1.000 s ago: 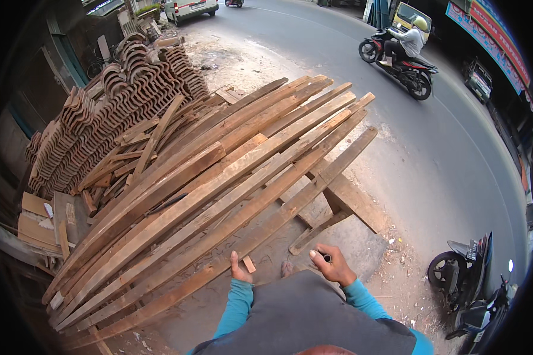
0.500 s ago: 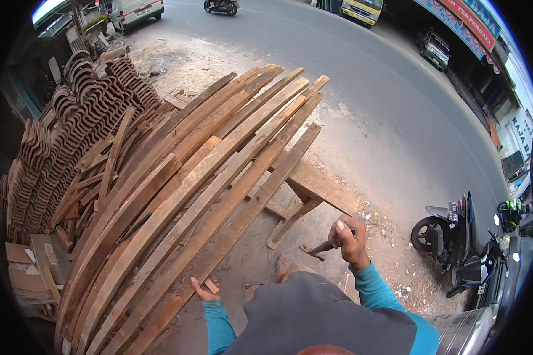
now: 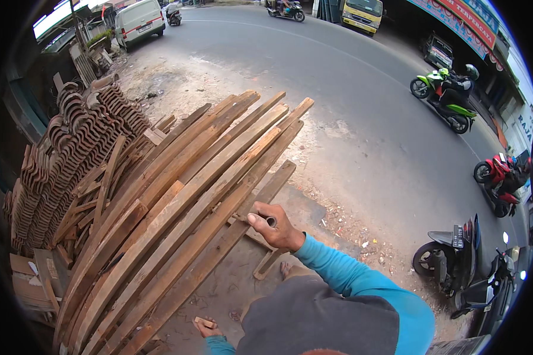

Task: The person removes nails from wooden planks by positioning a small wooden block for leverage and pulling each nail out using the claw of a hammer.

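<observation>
Gripping a tool (image 3: 270,221) over stacked planks (image 3: 177,207), right hand (image 3: 276,226); left hand (image 3: 206,326) holds a wood block (image 3: 205,322).

I count two hands, both mine: the right hand (image 3: 276,225) closed round one small dark tool (image 3: 270,222), and the left hand (image 3: 206,326) on one small wood block (image 3: 205,322). There is one slanted stack of planks (image 3: 183,201); roughly ten long planks show on top, though I cannot count the ones beneath. Beside it is one heap of roof tiles (image 3: 71,160), too many and too overlapped to count. On the road I see one white van (image 3: 137,19), one yellow truck (image 3: 361,12), and five motorbikes: two far off (image 3: 285,8), one green (image 3: 443,97), one red (image 3: 498,177), and one dark scooter (image 3: 450,254) parked nearest me.
</observation>
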Demonstrator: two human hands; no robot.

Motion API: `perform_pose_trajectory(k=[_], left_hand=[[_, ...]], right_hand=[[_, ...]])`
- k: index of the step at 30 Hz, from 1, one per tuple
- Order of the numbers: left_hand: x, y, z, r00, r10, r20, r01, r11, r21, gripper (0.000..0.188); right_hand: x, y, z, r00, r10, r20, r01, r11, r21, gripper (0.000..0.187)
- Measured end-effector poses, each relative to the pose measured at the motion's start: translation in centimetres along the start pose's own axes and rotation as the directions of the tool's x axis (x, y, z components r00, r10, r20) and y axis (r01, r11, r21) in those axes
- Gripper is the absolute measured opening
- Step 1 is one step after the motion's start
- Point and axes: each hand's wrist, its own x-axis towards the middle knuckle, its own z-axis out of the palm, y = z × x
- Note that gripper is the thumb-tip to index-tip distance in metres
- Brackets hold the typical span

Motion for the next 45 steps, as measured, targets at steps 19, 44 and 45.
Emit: perform_pose_trajectory(k=[19, 44, 45], left_hand=[[-13.8, -5.1, 22.5, 0.767, 0.2, 0.609, -0.369, 0.915, 0.164, 0.054], [-16.7, -10.1, 33.9, 0.865, 0.498, 0.065, -0.442, 0.694, 0.568, 0.055], [-17.8, -10.2, 34.3, 0.808, 0.582, 0.087, -0.506, 0.611, 0.609, 0.052]], right_hand=[[-4.8, 2.2, -5.0, 0.998, -0.039, -0.049, 0.045, 0.99, 0.133, 0.027], [3.2, 7.0, -10.3, 0.926, -0.084, 0.367, -0.079, 0.909, 0.409, 0.034], [3.8, 6.9, -10.1, 0.927, -0.066, 0.37, -0.104, 0.901, 0.42, 0.034]])
